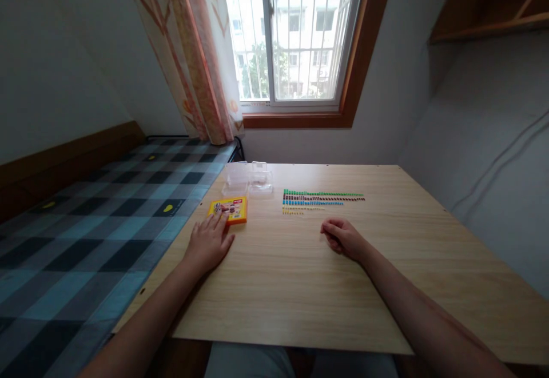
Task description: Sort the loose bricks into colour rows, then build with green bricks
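Head view. Looking down across a pale wood-grain table (300,292) filling the lower centre and right of the frame, butting against a white wall at the far end. Facing a wood-framed, barred window (295,35) at top centre, with a flowered curtain (193,63) hanging down its left side. Taking in a bed (86,229) under a blue and black checked cover at lower left, lying right beside the table edge, and a wooden shelf (484,6) jutting out at upper right.

Resting the left hand (209,243) flat and open, palm down, left of centre, fingertips touching the near edge of a small yellow box (229,209). Resting the right hand (342,237) on the wood just right of centre, fingers curled loosely inward; contents of the curl, if any, hidden from this angle.

Finding rows of tiny coloured pieces (319,201), green, brown, blue and yellow, lying just above the right hand, apart from it. Spotting clear plastic cases (249,179) sitting above the yellow box, towards the table's far edge. Seeing both hands and all these things unobstructed.
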`<action>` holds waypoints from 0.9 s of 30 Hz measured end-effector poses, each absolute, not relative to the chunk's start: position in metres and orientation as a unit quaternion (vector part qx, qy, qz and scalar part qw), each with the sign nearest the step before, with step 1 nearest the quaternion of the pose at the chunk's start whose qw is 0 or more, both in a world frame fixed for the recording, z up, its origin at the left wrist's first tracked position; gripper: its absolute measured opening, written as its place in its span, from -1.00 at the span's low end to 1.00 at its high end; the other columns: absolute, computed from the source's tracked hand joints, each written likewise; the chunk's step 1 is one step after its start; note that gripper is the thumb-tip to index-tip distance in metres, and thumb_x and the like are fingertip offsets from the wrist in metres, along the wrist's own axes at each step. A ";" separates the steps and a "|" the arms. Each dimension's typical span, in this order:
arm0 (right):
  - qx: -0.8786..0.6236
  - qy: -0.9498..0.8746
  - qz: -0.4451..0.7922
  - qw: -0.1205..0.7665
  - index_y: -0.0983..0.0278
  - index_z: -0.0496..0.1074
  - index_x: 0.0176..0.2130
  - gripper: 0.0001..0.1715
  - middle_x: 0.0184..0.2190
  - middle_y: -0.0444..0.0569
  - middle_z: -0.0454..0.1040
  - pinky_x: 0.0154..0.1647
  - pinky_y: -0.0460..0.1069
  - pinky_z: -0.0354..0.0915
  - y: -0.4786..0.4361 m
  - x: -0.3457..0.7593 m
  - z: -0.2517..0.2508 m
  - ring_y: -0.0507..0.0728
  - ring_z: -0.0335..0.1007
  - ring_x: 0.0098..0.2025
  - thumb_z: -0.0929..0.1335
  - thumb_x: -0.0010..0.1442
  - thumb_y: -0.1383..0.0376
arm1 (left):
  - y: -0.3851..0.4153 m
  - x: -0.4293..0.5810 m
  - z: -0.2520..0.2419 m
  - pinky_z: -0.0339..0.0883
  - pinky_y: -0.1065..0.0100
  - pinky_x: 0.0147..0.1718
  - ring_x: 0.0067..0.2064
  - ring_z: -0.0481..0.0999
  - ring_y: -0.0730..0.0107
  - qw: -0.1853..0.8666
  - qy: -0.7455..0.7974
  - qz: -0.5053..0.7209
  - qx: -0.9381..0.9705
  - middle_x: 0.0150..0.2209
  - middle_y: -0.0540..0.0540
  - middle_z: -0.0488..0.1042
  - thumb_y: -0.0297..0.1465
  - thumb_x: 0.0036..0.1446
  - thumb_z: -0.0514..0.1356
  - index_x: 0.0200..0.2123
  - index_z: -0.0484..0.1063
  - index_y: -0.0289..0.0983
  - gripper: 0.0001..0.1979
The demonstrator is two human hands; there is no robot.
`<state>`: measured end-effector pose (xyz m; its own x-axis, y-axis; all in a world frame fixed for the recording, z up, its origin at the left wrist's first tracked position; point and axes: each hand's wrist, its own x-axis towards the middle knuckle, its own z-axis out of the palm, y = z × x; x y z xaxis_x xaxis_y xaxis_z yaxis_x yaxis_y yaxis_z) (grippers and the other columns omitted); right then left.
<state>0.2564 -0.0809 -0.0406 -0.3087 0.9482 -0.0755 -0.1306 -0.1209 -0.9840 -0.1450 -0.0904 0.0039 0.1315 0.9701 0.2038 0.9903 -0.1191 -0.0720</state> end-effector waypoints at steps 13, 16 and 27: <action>-0.400 -0.529 0.623 0.415 0.28 0.46 -0.36 -0.59 -0.68 -0.25 0.23 -0.70 -0.13 -0.07 -0.086 0.257 -0.039 -0.05 0.04 -0.70 0.47 0.11 -0.02 | -0.179 -0.118 0.009 0.26 -0.07 0.22 0.21 0.39 -0.03 0.068 -0.560 -0.118 -0.817 0.23 -0.19 0.45 -0.31 0.27 0.13 0.22 0.42 -0.15 -0.54; -0.409 -0.563 0.595 0.403 0.28 0.51 -0.30 -0.59 -0.66 -0.24 0.24 -0.67 -0.12 -0.05 -0.090 0.256 -0.036 -0.04 0.03 -0.67 0.45 0.14 -0.02 | -0.193 -0.102 0.004 0.32 -0.07 0.19 0.18 0.40 -0.03 0.056 -0.513 -0.126 -0.847 0.22 -0.20 0.45 -0.33 0.26 0.14 0.19 0.45 -0.15 -0.57; -0.321 -0.854 0.309 0.270 0.11 0.23 0.37 -0.02 0.43 0.15 0.09 0.40 0.32 0.04 -0.117 0.249 -0.013 0.36 0.01 0.43 0.55 0.09 0.02 | -0.196 -0.032 0.022 0.37 -0.05 0.17 0.20 0.38 0.00 -0.021 -0.399 -0.121 -0.909 0.22 -0.22 0.43 -0.46 0.26 0.17 0.19 0.42 -0.19 -0.57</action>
<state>0.2493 -0.1170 -0.0129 -0.6482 0.7147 0.2629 0.3806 0.6030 -0.7011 -0.0325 -0.1961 0.0219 0.6522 0.7306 0.2021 0.7202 -0.6804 0.1354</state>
